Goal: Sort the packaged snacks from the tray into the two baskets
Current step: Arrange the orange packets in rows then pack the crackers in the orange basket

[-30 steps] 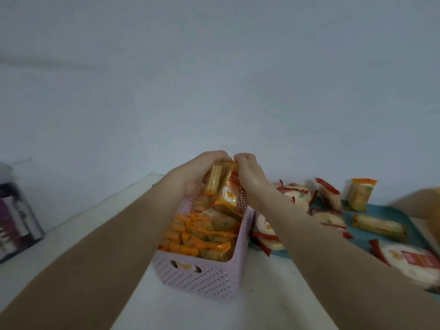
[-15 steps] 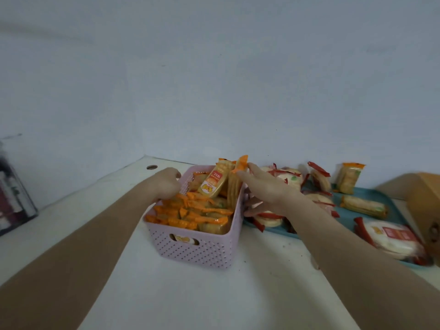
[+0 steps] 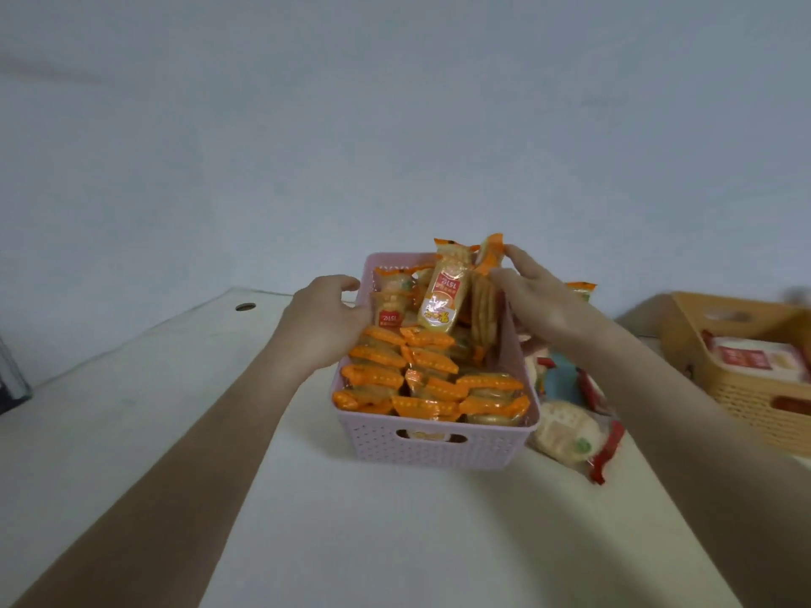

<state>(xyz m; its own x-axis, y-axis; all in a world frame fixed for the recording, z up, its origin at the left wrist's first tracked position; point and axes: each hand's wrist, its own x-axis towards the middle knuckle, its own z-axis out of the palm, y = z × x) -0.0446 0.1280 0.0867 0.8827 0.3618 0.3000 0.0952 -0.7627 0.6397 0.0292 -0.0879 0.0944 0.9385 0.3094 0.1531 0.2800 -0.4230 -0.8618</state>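
Note:
A pink perforated basket point(image 3: 439, 449) stands in the middle of the white table, packed with rows of orange-ended snack packets point(image 3: 421, 379). At its far end two packets stand upright: one with a yellow-and-white label point(image 3: 441, 300) and one of stacked crackers point(image 3: 485, 318). My right hand point(image 3: 540, 300) pinches the cracker packet at its top, against the basket's right wall. My left hand point(image 3: 324, 318) clasps the basket's left wall. A blue tray point(image 3: 559, 379) lies to the right, mostly hidden by my right arm, with round red-ended cracker packets point(image 3: 566, 432) on it.
A tan perforated basket point(image 3: 746, 401) at the right edge holds red-and-white packets point(image 3: 755, 357). The table has a cable hole point(image 3: 245, 307) at the back left, and a dark object point(image 3: 8, 379) sits at the far left edge. A pale wall runs behind the table.
My left hand has left the upright packets and moved to the basket's left wall. My right hand stays on the packets. The view swung right, bringing the tan basket in.

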